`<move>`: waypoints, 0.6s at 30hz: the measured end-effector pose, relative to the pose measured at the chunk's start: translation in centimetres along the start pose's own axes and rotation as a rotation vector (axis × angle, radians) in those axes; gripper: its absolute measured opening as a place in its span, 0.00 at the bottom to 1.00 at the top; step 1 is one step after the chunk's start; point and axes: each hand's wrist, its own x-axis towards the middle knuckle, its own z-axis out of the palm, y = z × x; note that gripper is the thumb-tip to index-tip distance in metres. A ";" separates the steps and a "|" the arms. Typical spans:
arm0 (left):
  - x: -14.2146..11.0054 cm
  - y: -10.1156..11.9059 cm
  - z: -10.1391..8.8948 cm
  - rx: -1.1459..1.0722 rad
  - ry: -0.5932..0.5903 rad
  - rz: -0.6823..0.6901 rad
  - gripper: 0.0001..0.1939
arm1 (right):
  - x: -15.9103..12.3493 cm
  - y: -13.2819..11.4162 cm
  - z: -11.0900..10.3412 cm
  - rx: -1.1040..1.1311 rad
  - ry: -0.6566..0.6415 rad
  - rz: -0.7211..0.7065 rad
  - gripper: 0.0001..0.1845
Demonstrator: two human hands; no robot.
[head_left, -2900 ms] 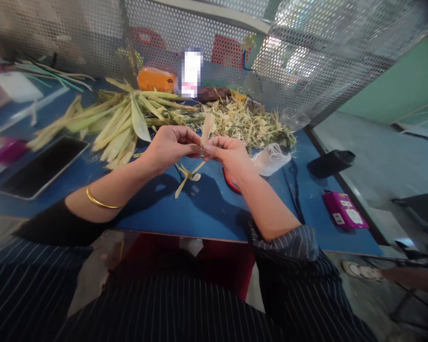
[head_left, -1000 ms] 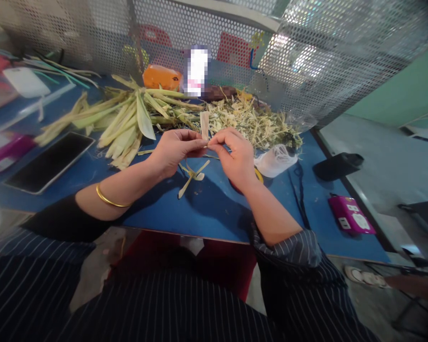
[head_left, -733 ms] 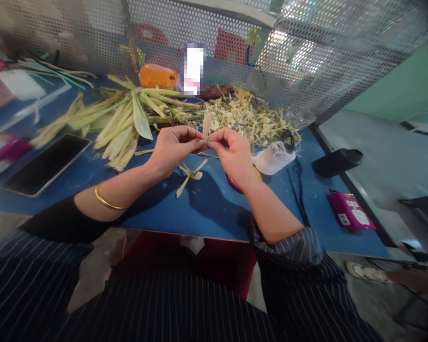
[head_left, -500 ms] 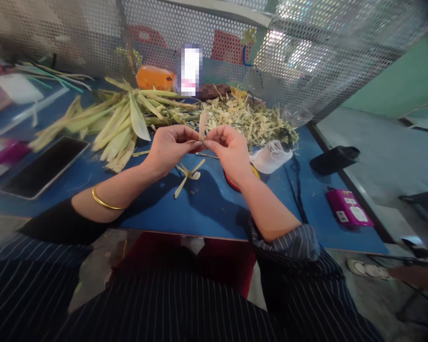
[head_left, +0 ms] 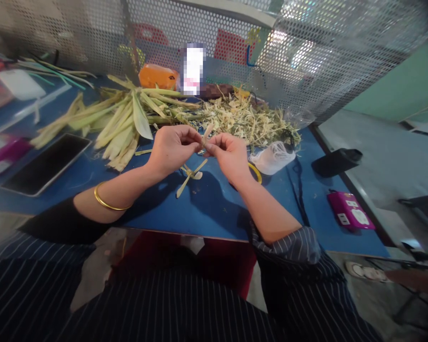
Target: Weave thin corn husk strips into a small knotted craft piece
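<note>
Between my fingertips is a pale strip of dried husk (head_left: 209,131), its free end sticking up. My left hand (head_left: 174,149) pinches it from the left, thumb against forefinger. From the other side my right hand (head_left: 230,154) pinches the same strip, the two hands almost touching. Below them on the blue table lies a small knotted husk piece (head_left: 190,174) with several arms. A bundle of long husk leaves (head_left: 123,121) spreads out beyond my left hand. Past my right hand is a heap of shredded husk (head_left: 242,116).
A white thread bundle (head_left: 273,157) and a yellow ring-shaped handle (head_left: 256,174) are by my right wrist. Farther right are a black cylindrical object (head_left: 337,162) and a purple packet (head_left: 351,210). A dark flat tablet-like object (head_left: 46,164) lies left. A perforated metal screen (head_left: 214,33) borders the back.
The strip's upright end now leans more to the right, and my fingers have shifted slightly around it. The whole view has moved a little; the table items stay in place.
</note>
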 end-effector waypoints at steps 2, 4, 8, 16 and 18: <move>0.1 -0.2 0.1 -0.052 0.000 -0.036 0.05 | -0.1 -0.1 0.0 -0.099 0.025 -0.037 0.04; 0.2 -0.2 0.1 -0.135 -0.010 -0.098 0.07 | -0.1 -0.2 -0.1 -0.178 0.032 -0.109 0.04; 0.5 0.0 0.0 -0.287 -0.033 -0.220 0.07 | 0.1 -0.3 -0.6 -0.289 0.040 -0.361 0.05; 0.4 0.2 -0.1 -0.408 -0.088 -0.369 0.07 | -0.1 0.2 -0.8 -0.434 0.044 -0.611 0.06; 0.5 0.1 -0.1 -0.416 -0.096 -0.382 0.08 | -0.1 0.1 -0.7 -0.422 0.048 -0.592 0.06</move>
